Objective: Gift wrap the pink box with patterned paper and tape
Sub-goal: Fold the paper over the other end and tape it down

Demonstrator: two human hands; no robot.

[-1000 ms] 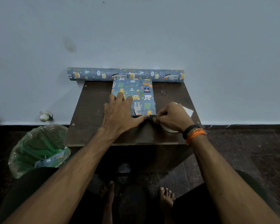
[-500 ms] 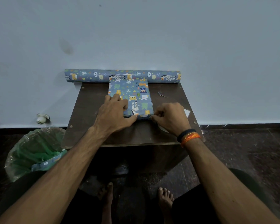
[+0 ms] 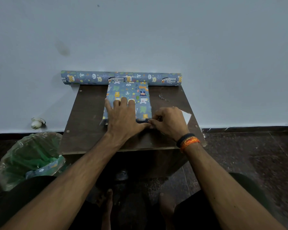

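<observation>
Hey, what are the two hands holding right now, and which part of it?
The left hand presses flat on top of the wrapped box, near its front edge. The right hand pinches at the box's near right corner; whether it grips paper or tape cannot be told.

You are reaching both bare forearms forward. Your left hand is lying flat, palm down, fingers spread and pointing away. Your right hand is curling its fingers into a pinch beside the left thumb, its wrist wearing two bands.
</observation>
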